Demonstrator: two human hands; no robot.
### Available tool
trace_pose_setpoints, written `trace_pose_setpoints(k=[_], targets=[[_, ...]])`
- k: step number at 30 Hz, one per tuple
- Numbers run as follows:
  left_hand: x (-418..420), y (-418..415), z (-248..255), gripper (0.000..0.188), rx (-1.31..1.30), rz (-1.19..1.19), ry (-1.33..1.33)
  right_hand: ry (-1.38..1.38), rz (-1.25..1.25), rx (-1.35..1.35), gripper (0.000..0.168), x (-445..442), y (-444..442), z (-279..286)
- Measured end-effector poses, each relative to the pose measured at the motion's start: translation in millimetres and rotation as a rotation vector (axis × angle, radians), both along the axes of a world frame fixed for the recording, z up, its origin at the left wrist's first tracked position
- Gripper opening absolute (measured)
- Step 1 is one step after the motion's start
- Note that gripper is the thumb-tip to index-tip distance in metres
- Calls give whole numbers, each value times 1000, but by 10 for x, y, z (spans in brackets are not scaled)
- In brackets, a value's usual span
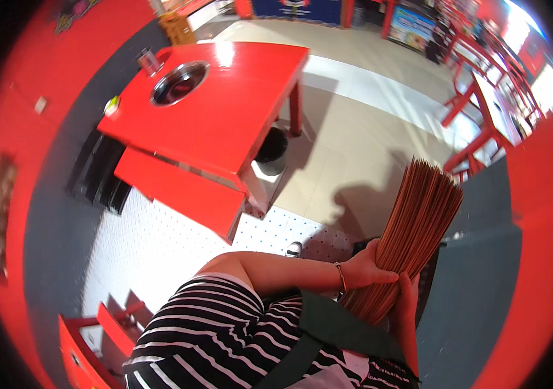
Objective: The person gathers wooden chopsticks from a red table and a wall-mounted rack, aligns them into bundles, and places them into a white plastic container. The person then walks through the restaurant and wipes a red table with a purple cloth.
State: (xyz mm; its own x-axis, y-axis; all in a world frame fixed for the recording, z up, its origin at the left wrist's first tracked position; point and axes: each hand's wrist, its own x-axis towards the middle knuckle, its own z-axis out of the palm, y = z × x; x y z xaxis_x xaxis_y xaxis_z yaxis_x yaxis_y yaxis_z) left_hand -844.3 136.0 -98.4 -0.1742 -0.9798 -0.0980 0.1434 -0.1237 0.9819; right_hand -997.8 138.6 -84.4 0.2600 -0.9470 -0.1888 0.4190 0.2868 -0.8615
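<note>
A thick bundle of long, thin reddish-brown sticks (420, 214), possibly skewers or chopsticks, slants across the lower right, its upper ends fanned out. My left hand (366, 266), with a bracelet at the wrist, grips the bundle around its middle from the left side. My right hand (406, 291) holds it from the right and below, the thumbs of both hands close together on the front. The bundle's lower end lies near the dark apron (349, 326) at my body. Some fingers are hidden behind the sticks.
A red table (237, 107) with a round metal-rimmed inset (180, 83) stands at upper left, a red bench (184, 194) before it. A dark bin (272, 150) is beside the table leg. A grey and red wall (480, 272) runs close on the right; more red tables stand beyond.
</note>
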Motion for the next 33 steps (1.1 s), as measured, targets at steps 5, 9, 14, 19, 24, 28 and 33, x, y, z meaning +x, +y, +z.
trace_pose_setpoints(k=[5,9,14,19,24,28,33], targets=[[-408,-154,-117,82,-100,110,7,96,104,-128,70,-504,-407,-307],[-330,-499,77,68,-158,122,185,135,129,-174,70,-357,-867,-57],[371,-1368,992,63,-87,42,314,132,88,-125,73,343,-1619,963],[702,-2248,980,68,-28,82,206,134,116,-120,76,667,-2540,982],[981,-3370,1155,64,-67,111,261,112,150,-217,77,1003,-3782,810],[1173,-4370,1280,53,-150,157,208,185,242,-295,72,1217,-4937,959],[1513,-5462,1297,45,-201,281,272,156,337,-193,68,1641,-6059,1203]])
